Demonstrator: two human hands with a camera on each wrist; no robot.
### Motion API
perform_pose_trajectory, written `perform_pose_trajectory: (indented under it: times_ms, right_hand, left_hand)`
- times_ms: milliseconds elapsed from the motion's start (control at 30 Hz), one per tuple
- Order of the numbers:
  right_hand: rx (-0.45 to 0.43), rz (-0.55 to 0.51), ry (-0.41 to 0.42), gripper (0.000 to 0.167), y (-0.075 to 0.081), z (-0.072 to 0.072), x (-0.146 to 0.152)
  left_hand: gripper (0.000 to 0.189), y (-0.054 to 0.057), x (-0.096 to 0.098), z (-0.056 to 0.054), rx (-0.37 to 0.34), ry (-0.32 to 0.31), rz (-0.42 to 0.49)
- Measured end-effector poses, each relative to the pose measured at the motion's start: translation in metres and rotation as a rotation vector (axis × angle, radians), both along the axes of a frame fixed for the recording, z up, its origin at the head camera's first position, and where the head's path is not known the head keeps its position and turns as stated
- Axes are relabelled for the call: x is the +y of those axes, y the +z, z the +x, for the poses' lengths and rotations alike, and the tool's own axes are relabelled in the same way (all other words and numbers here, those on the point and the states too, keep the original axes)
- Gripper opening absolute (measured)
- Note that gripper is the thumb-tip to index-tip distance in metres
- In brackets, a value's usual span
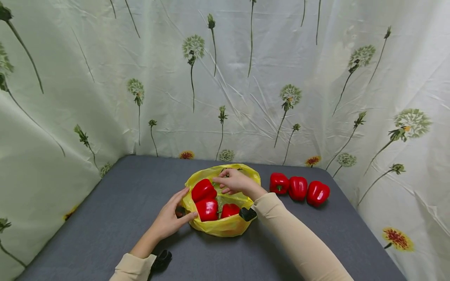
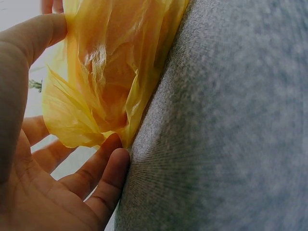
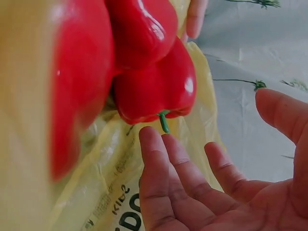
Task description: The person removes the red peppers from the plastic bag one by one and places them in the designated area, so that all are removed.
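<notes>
A yellow plastic bag [image 1: 225,230] stands with its mouth wide, holding three red bell peppers; two are stacked at the left [image 1: 204,190] and one lies at the front right [image 1: 230,210]. My left hand [image 1: 168,219] spreads along the bag's left side, thumb at the rim and fingertips against the yellow plastic [image 2: 115,62] low by the table. Over the bag's mouth, my right hand [image 1: 236,182] has extended, slightly bent fingers and holds nothing. In the right wrist view its fingertips are just below the green stem of one bell pepper [image 3: 156,86].
Three more red bell peppers [image 1: 298,189] stand in a row to the right of the bag on the grey-covered table [image 1: 116,218]. Behind and beside the table hangs a pale curtain [image 1: 246,93] with a dandelion print. Black straps circle both wrists.
</notes>
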State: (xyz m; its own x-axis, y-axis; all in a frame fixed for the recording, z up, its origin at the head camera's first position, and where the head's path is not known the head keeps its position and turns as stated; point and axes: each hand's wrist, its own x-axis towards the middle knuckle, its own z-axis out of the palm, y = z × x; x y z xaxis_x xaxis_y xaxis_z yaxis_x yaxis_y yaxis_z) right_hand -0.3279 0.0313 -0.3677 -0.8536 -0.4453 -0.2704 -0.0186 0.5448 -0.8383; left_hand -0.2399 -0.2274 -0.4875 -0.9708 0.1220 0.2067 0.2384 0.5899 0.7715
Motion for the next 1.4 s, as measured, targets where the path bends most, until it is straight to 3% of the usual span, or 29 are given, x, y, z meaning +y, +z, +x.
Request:
perform_pose_trajectory:
  times_ms: [633,900,1400]
  right_hand:
    - [-0.027,0.103,-0.036,0.043,-0.013,0.000,-0.026]
    - [0.023,0.150,-0.021,0.041,-0.016,0.000,-0.031]
    - [0.020,0.186,-0.024,0.038,-0.013,-0.004,-0.037]
  left_hand:
    - [0.093,-0.001,0.001,0.000,-0.002,-0.002,-0.003]
    - [0.091,0.000,-0.001,0.001,0.009,-0.004,-0.005]
    - [0.092,-0.002,0.000,0.001,0.019,0.003,-0.002]
